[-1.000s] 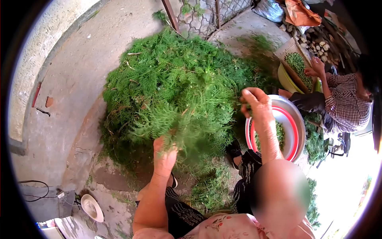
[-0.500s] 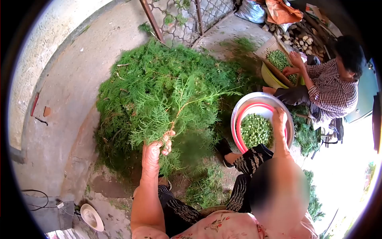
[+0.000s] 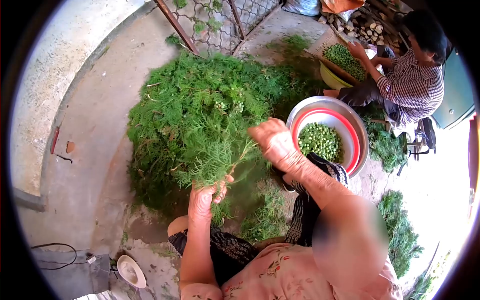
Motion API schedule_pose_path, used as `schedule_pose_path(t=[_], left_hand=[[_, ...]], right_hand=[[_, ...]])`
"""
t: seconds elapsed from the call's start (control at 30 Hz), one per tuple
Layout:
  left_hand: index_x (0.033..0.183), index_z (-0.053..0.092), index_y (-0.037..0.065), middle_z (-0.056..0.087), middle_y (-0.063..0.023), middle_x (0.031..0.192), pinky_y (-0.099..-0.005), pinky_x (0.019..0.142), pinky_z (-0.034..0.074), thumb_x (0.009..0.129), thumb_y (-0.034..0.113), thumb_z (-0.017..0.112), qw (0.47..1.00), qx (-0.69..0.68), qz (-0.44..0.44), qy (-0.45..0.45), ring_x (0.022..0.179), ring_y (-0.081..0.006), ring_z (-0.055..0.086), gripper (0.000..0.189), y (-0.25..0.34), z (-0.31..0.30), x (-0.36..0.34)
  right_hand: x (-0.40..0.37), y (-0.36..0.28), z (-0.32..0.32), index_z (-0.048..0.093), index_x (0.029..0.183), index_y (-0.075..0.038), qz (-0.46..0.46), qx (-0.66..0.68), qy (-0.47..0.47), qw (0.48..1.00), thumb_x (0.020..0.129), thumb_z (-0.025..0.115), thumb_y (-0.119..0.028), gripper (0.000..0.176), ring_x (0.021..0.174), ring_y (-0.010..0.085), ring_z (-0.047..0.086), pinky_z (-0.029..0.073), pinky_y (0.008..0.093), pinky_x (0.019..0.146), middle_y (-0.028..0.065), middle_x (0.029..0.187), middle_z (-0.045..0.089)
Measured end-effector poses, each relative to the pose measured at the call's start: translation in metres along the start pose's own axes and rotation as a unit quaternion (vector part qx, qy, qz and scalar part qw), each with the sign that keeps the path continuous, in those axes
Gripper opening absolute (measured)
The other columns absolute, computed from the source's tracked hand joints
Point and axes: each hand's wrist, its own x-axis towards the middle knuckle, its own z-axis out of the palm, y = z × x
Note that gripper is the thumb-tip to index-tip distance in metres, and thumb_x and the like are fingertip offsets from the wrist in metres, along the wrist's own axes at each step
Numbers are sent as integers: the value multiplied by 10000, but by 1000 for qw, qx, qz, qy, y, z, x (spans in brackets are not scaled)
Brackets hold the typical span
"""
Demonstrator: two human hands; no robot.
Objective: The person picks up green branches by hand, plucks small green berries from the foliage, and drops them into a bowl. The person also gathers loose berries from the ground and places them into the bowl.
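My left hand is closed around the lower stem of a leafy green conifer branch, its sprays fanning up and away from me. My right hand is at the branch's right side, between it and the basin, with fingers curled in; whatever they grip is hidden. Right of that hand, a red-rimmed bowl sits inside a wide metal basin. Small green cones fill part of the bowl. Beneath the branch spreads a large heap of cut conifer branches.
Another person sits at the upper right, hands by a woven tray of green cones over a yellow basin. A metal grille stands behind the heap. A pale hat-like object lies lower left. Loose sprigs lie right.
My right hand has moved left from over the bowl to the branch. The branch has tilted and shifted slightly in my left hand. The view has shifted a little.
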Motion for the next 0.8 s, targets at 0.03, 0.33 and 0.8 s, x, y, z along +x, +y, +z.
schedule_pose_path(t=[0.03,0.33,0.8], left_hand=[[1006,536,-55,616,-165,835,-180,373,329,773,88,557,1000,11,0,16,478,-91,464,274,1,1,-8],[882,593,-43,586,-82,661,-204,364,291,833,134,540,997,-52,38,34,417,-67,411,192,-6,17,-49],[981,530,1,438,-21,619,-274,548,378,863,216,546,970,-196,105,102,561,-137,422,247,9,53,-93]], right_hand=[[-3,7,-4,558,956,-94,53,-5,-37,998,682,518,-12,288,848,262,552,386,432,875,87,828,561],[-28,51,-31,534,1036,-45,165,19,-10,986,678,539,46,369,837,367,580,469,416,730,199,921,595],[-44,-128,-41,598,972,26,256,630,-88,728,857,578,-251,300,784,161,592,456,293,805,93,819,626]])
